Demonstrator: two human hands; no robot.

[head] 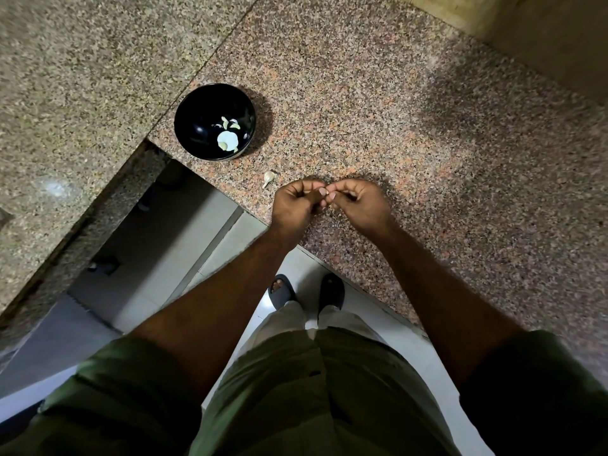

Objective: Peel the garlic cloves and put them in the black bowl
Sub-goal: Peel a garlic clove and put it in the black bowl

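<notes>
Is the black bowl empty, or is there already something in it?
Not empty. The black bowl stands upright on the counter with several pale pieces at its bottom; cloves or peel, cannot tell.

Speckled pinkish granite countertop (411, 133), L-shaped, second greyer slab (82, 77) joins on the left along a straight seam. Pale beige wall (543, 37) at the top right corner. Below the counter edge: white glossy floor tiles (358, 311), dark shadowed recess (158, 225) under the left slab. Lighting dim, soft shadows on the stone
</notes>
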